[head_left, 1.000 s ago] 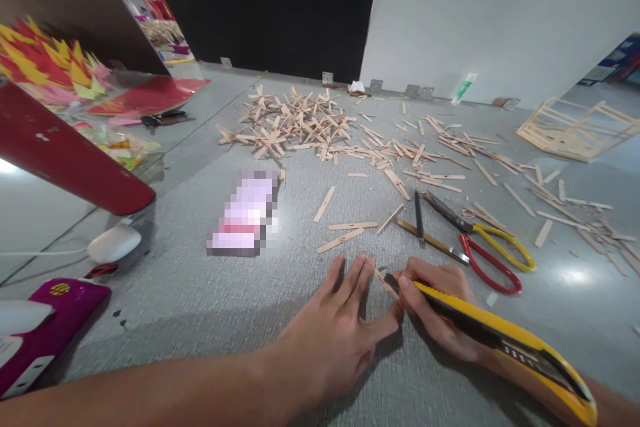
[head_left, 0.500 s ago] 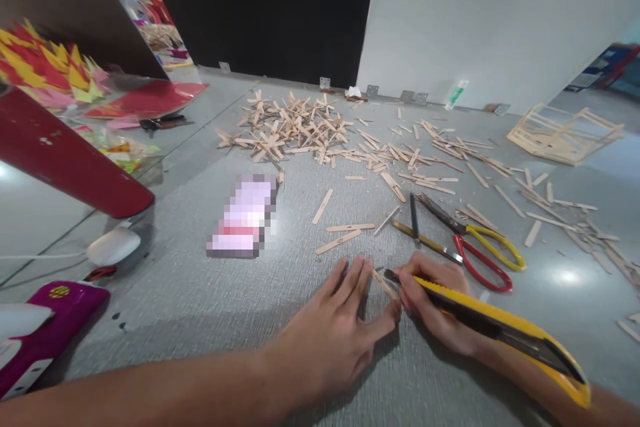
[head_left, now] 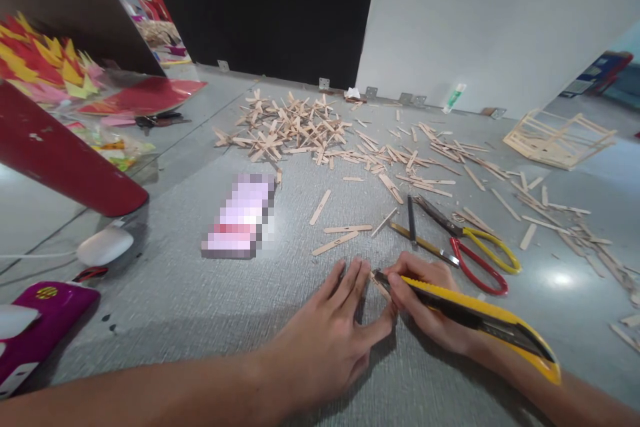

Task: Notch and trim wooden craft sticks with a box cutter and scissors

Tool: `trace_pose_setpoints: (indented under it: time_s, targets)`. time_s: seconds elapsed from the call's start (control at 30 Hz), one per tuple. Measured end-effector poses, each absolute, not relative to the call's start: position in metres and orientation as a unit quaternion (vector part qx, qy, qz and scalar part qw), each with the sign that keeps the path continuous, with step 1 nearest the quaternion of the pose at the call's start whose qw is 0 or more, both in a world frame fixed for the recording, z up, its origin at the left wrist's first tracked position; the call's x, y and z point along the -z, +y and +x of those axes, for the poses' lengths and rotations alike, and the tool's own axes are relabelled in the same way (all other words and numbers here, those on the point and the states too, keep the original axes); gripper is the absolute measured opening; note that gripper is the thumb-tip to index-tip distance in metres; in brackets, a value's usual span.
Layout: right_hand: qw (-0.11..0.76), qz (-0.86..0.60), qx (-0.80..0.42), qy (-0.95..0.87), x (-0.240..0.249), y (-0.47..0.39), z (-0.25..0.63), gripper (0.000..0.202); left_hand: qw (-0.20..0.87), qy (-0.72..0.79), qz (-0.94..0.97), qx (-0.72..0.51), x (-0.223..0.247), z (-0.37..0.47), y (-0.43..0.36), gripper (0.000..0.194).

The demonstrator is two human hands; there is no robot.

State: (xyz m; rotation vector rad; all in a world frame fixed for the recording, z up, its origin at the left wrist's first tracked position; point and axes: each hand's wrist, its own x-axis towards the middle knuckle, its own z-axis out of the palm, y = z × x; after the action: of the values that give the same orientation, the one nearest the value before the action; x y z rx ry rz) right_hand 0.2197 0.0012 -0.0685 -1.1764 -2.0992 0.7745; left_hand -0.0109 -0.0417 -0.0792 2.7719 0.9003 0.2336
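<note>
A yellow and black utility knife (head_left: pixel 487 315) is gripped in my right hand (head_left: pixel 425 300), its blade end touching the upper end of a small wooden stick (head_left: pixel 383 289). That stick lies on the grey floor between the fingertips and thumb of my left hand (head_left: pixel 333 327), which pins it down; part of it is covered by the hands. Just beyond my fingertips lie a few loose craft sticks (head_left: pixel 341 242). Scissors (head_left: pixel 484 253) with one red and one yellow handle rest beyond my right hand, beside a slim tool with a yellowish shaft (head_left: pixel 425 240).
Craft sticks joined into crosses form a pile (head_left: pixel 295 127) farther out, with more scattered sticks rightward. A phone (head_left: pixel 240 213) lies left of centre. A stick frame (head_left: pixel 560 140) stands far right. A red tube (head_left: pixel 70 153), white charger (head_left: pixel 105 245) and purple object (head_left: pixel 55 320) are at left.
The knife's tip has shifted slightly left and up along the stick, and its rear end has swung left and up. My left hand keeps its hold on the stick.
</note>
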Motion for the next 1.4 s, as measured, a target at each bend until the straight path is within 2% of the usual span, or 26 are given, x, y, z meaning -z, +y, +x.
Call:
trace_pose_setpoints:
  time_s: [0.17, 0.83, 1.13, 1.4]
  targets:
    - [0.289, -0.441, -0.293, -0.798, 0.068, 0.001, 0.221, 0.029, 0.114, 0.308, 0.942, -0.072, 0.079, -0.011, -0.041, 0.065]
    - [0.292, -0.491, -0.261, -0.778, 0.076, -0.003, 0.211, 0.042, 0.068, 0.296, 0.949, -0.082, 0.080, -0.009, -0.040, 0.066]
    - [0.277, -0.453, -0.274, -0.802, 0.066, 0.002, 0.212, 0.042, 0.052, 0.322, 0.943, -0.073, 0.078, -0.006, -0.044, 0.060]
    - [0.263, -0.424, -0.279, -0.821, 0.070, 0.004, 0.221, 0.042, 0.079, 0.335, 0.938, -0.039, 0.068, -0.004, -0.043, 0.057]
